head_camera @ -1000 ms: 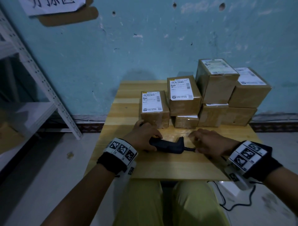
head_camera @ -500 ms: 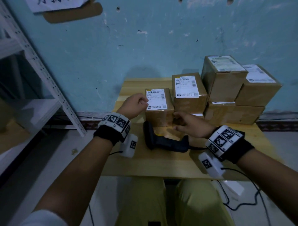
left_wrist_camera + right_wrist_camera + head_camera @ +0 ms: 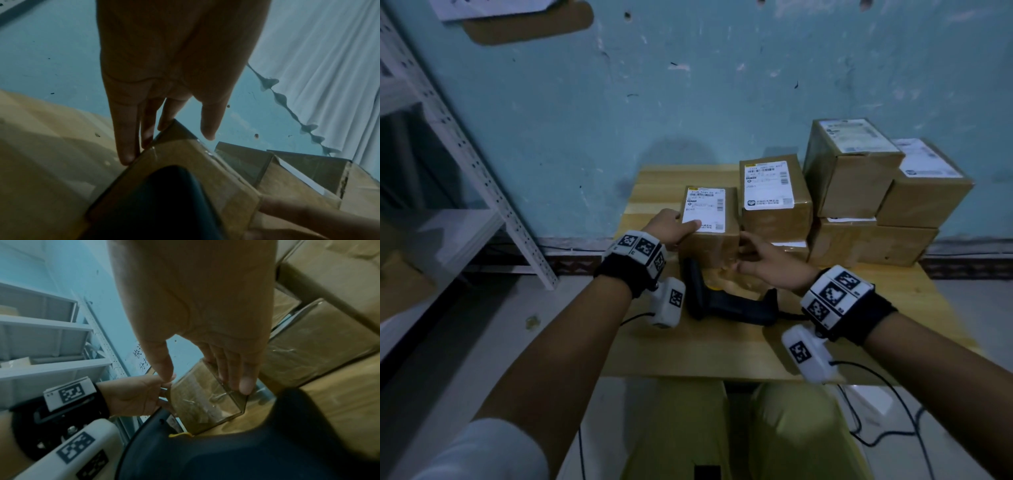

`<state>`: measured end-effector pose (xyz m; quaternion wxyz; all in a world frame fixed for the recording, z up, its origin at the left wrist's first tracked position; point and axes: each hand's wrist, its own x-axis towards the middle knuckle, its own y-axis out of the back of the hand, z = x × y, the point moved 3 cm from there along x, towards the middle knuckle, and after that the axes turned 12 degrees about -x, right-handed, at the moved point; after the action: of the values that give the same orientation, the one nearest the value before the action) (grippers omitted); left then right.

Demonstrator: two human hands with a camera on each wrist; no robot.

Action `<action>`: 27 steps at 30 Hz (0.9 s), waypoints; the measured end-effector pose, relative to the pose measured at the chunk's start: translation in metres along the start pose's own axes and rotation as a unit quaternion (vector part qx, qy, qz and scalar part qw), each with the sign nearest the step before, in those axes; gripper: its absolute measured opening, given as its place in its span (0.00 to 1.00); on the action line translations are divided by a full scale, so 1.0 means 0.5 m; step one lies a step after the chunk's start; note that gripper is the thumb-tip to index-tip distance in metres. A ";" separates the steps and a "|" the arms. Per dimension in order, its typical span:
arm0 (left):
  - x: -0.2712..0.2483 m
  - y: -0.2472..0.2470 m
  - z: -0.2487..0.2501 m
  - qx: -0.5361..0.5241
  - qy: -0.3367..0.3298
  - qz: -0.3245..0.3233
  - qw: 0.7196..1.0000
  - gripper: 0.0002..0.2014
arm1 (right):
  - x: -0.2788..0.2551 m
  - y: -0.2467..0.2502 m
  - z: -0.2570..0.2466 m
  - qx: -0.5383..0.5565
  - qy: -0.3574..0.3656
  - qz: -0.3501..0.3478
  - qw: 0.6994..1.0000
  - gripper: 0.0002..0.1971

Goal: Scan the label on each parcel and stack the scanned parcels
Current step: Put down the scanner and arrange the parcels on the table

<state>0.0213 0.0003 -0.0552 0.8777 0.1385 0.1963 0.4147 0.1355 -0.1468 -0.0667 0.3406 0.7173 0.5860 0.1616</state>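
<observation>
- Six brown cardboard parcels show on the wooden table (image 3: pixel 722 356) in the head view; whether more sit behind them cannot be told.
- One small parcel (image 3: pixel 709 219) stands near the table's left side, in front of the blue wall (image 3: pixel 688 102), just left of the others. It is a taped brown box with a white printed label (image 3: pixel 705 209) on its top, carrying barcodes and a small square code.
- Next to it, a second labelled parcel (image 3: pixel 774 195) rests on a low parcel (image 3: pixel 791 246) of which only a sliver shows.
- Further right, two labelled parcels, one taller (image 3: pixel 849 168) and one at the far right (image 3: pixel 928 185), sit on a wide flat parcel (image 3: pixel 866 240).
- One black handheld scanner (image 3: pixel 726 301) lies on the table just in front of the small parcel, its cable running right.
- Two hands hold the small parcel. The left hand (image 3: pixel 671 226) grips its left side: thumb laid across the label's near corner, fingers (image 3: pixel 127 129) straight down the far side.
- The right hand (image 3: pixel 767 263) clasps the near right corner, fingers (image 3: pixel 236 374) together along the right face and thumb spread toward the front.
- One white metal shelf rack (image 3: pixel 465 154) stands to the left of the table.
</observation>
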 end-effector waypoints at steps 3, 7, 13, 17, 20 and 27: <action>-0.002 0.004 -0.002 0.004 -0.001 0.005 1.000 0.19 | 0.005 -0.002 -0.008 -0.006 -0.020 0.000 1.000 0.25; -0.005 0.014 -0.010 0.003 -0.019 0.024 1.000 0.20 | 0.013 -0.005 -0.024 -0.007 -0.045 -0.005 0.999 0.30; -0.002 0.058 -0.035 -0.037 -0.049 0.062 0.996 0.36 | 0.030 -0.021 -0.092 0.090 0.022 -0.056 0.994 0.30; 0.012 0.083 -0.053 0.033 -0.080 0.047 0.995 0.35 | 0.080 -0.034 -0.139 0.060 0.021 -0.069 0.996 0.29; 0.031 0.099 -0.059 0.053 -0.080 0.054 0.994 0.32 | 0.104 -0.028 -0.170 -0.022 0.018 -0.078 0.997 0.27; 0.110 0.127 -0.053 0.116 -0.077 0.094 0.986 0.29 | 0.186 -0.033 -0.235 -0.360 0.012 -0.078 0.930 0.24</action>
<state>-0.0020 0.0848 -0.0655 0.8251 0.2886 0.1610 0.4582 0.0736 -0.0217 -0.0096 0.5802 0.4968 0.5465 0.3435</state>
